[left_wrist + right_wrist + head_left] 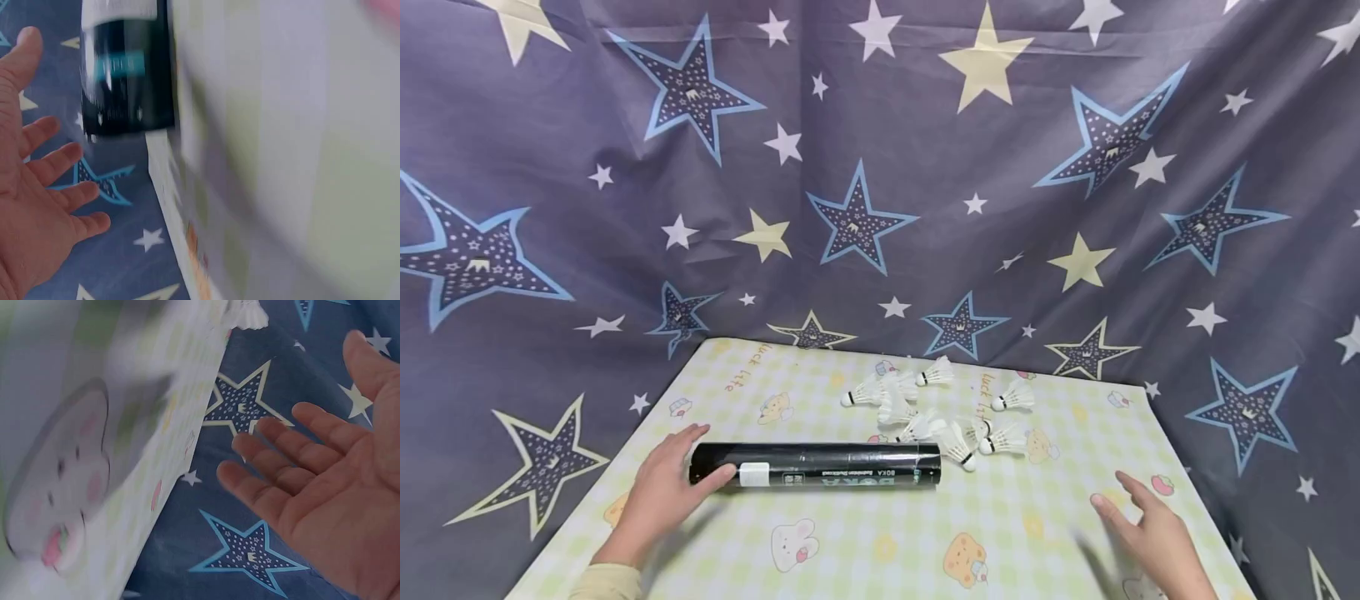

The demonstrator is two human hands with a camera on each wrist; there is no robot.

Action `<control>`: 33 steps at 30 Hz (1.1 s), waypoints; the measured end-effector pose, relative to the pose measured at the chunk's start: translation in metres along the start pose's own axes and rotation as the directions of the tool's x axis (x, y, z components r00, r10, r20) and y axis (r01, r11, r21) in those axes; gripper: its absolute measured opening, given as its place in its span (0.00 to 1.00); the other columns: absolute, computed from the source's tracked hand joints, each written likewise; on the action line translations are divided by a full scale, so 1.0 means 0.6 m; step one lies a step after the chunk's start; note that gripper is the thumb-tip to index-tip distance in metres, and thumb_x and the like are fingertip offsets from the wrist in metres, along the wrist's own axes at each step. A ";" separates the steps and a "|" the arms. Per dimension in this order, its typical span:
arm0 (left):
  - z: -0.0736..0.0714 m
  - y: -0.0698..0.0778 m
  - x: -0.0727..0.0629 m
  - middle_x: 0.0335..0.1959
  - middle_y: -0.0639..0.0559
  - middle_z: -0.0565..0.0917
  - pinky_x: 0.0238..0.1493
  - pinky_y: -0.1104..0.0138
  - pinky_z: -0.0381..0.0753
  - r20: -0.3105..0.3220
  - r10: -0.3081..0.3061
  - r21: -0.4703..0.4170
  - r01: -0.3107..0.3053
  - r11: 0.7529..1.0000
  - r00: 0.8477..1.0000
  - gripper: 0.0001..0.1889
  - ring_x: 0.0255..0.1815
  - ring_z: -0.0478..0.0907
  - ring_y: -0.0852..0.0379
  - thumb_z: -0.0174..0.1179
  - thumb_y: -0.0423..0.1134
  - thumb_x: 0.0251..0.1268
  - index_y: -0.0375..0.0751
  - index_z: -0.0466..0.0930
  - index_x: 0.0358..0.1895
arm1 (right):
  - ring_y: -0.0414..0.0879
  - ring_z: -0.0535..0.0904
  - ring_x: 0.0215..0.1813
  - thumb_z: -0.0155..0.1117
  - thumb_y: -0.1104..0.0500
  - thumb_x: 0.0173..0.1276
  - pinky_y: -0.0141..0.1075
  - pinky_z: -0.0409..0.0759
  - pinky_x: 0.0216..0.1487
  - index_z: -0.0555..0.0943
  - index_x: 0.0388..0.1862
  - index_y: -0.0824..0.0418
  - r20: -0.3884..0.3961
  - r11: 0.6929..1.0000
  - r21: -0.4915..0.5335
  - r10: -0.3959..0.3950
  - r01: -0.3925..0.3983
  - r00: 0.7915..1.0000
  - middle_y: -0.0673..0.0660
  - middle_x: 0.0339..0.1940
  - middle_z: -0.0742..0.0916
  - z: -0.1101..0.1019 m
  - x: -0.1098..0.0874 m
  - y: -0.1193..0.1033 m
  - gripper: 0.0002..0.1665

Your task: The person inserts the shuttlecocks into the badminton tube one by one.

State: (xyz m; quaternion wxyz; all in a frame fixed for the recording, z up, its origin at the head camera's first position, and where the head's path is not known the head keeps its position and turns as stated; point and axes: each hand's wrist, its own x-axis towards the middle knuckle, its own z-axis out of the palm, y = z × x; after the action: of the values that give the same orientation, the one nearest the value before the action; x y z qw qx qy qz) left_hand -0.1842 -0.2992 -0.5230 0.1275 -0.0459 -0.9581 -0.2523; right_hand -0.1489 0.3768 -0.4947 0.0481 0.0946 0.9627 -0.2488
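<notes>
Left grip (658, 492) spread, empty, by black tube (835, 465); right grip (1156, 533) spread, empty; shuttlecocks (897, 407) partly hidden.

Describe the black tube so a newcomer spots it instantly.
On the checked table, find the white shuttlecocks. On their near side, beside the left hand, lies the black tube. It's the only long, dark cylinder there, with a white label.
</notes>
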 end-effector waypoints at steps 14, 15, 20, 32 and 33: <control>0.047 0.073 0.000 0.78 0.33 0.73 0.77 0.24 0.51 0.051 0.063 0.117 -0.069 0.991 0.997 0.47 0.81 0.60 0.22 0.77 0.64 0.58 0.41 0.75 0.75 | 0.65 0.85 0.66 0.57 0.32 0.80 0.35 0.88 0.49 0.70 0.80 0.67 -0.090 0.960 0.282 0.031 -0.005 0.995 0.72 0.72 0.82 0.043 -0.031 -0.044 0.47; 0.051 0.079 0.001 0.78 0.34 0.73 0.77 0.24 0.50 0.056 0.072 0.119 -0.078 0.990 0.996 0.47 0.82 0.60 0.23 0.77 0.64 0.57 0.41 0.74 0.76 | 0.64 0.85 0.65 0.57 0.32 0.80 0.33 0.87 0.48 0.70 0.80 0.67 -0.084 0.958 0.288 0.032 -0.007 0.996 0.72 0.72 0.82 0.045 -0.031 -0.045 0.47; 0.076 0.107 0.011 0.79 0.38 0.73 0.81 0.26 0.49 0.091 0.113 0.142 -0.125 0.982 0.990 0.50 0.83 0.61 0.27 0.78 0.66 0.54 0.44 0.74 0.77 | 0.62 0.87 0.62 0.61 0.36 0.80 0.27 0.84 0.45 0.73 0.78 0.67 -0.094 0.948 0.317 0.012 0.018 0.995 0.72 0.70 0.83 0.060 -0.027 -0.052 0.43; 0.125 0.159 0.041 0.74 0.43 0.79 0.83 0.32 0.56 0.251 0.159 0.148 -0.200 0.969 0.955 0.52 0.78 0.72 0.36 0.78 0.69 0.51 0.46 0.73 0.78 | 0.57 0.88 0.62 0.61 0.37 0.81 0.27 0.84 0.47 0.73 0.77 0.67 -0.040 0.929 0.369 -0.022 0.035 0.999 0.70 0.69 0.84 0.083 -0.022 -0.083 0.42; 0.128 0.161 0.044 0.73 0.43 0.80 0.82 0.33 0.59 0.258 0.160 0.150 -0.204 0.967 0.953 0.53 0.77 0.74 0.36 0.78 0.70 0.50 0.46 0.73 0.77 | 0.57 0.88 0.62 0.61 0.37 0.81 0.27 0.84 0.47 0.74 0.77 0.67 -0.040 0.929 0.369 -0.021 0.035 0.999 0.70 0.69 0.85 0.083 -0.022 -0.084 0.42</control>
State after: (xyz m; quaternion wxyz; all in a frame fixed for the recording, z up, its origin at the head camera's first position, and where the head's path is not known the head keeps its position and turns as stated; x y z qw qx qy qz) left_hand -0.2118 -0.1767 -0.5347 0.0352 -0.1535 -0.9766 -0.1465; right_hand -0.1439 0.3072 -0.5128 0.0091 0.0926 0.9007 -0.4244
